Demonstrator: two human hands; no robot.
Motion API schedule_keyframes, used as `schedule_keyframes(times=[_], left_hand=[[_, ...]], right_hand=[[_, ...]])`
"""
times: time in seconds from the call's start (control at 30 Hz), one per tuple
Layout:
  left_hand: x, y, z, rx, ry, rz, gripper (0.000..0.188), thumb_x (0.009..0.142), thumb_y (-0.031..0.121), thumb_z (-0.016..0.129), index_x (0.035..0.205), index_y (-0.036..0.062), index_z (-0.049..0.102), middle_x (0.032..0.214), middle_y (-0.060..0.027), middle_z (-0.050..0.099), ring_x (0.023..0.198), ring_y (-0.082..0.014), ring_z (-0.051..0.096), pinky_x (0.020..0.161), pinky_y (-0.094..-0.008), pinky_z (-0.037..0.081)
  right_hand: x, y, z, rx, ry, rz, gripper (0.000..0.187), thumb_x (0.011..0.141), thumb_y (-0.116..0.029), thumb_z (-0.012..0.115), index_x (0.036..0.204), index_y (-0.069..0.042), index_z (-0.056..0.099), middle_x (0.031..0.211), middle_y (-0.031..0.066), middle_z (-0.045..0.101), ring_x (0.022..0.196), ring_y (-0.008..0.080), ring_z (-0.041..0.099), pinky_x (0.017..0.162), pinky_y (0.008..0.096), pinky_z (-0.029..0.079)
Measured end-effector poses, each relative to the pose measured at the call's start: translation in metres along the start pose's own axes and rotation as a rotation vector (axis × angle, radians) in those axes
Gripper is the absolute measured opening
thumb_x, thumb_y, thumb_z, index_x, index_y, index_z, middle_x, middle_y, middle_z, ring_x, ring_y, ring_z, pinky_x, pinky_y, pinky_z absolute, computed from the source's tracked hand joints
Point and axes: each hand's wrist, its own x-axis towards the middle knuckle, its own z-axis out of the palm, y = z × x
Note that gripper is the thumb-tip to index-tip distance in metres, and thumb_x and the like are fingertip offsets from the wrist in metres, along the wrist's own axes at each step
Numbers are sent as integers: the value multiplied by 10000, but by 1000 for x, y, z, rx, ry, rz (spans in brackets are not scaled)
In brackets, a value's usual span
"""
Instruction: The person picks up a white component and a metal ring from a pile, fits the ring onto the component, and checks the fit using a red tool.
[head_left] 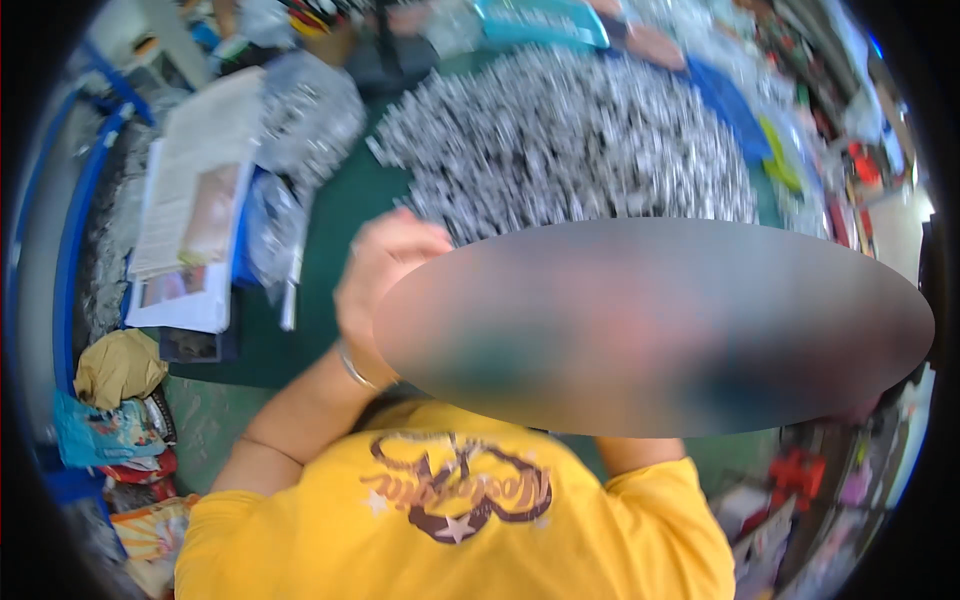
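Note:
My left hand point(385, 275) is at the near left edge of a large heap of small silvery metal pieces point(560, 140). Its fingers look curled and closed, but motion blur and a smeared oval patch hide their tips and anything held. A bracelet point(355, 368) circles the left wrist. The same patch covers my right hand, and only part of the right arm point(640, 453) shows below it. The metal pieces lie spread over a dark green tabletop point(325, 260).
Papers point(195, 190) and clear plastic bags point(310, 110) lie on the left of the table. A teal tray point(540, 22) and a dark stand base point(390, 65) are at the back. Blue plastic point(725, 105) borders the heap's right side. Bags point(110, 430) stand at lower left.

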Motion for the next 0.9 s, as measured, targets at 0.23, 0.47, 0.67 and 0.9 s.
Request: schedule_keyframes(times=[0.23, 0.47, 0.67, 0.9], left_hand=[[-50, -8, 5, -196, -47, -363, 46, 850, -55, 525, 856, -39, 568, 942, -145, 603, 882, -199, 594, 830, -319, 470], [-45, -2, 16, -255, -129, -393, 49, 850, -56, 516, 844, -33, 558, 921, -139, 597, 862, -200, 585, 809, -308, 468], [-44, -4, 7, -77, -197, -413, 77, 777, -32, 602, 742, 12, 550, 850, -111, 590, 783, -191, 568, 689, -273, 455], [-51, -10, 9, 132, -577, -301, 282, 610, 162, 786, 846, 84, 654, 925, -71, 562, 864, -243, 535, 767, -338, 433]], right_hand=[[-164, -15, -4, 3175, -18, 2558, 180, 904, -210, 487, 1038, -102, 539, 928, 96, 557, 741, 177, 501, 446, 232, 382], [-211, -132, -15, 2315, -1261, 2991, 154, 860, -223, 565, 954, -110, 519, 836, 69, 623, 654, 164, 586, 435, 252, 383], [-255, -195, -13, 2081, -1222, 2776, 314, 885, -367, 559, 1084, -135, 486, 901, 51, 598, 575, 119, 540, 397, 223, 350], [-209, -98, 29, 1725, -663, 2570, 410, 926, -385, 431, 1146, -44, 493, 842, 66, 617, 669, 109, 545, 585, 201, 382]])
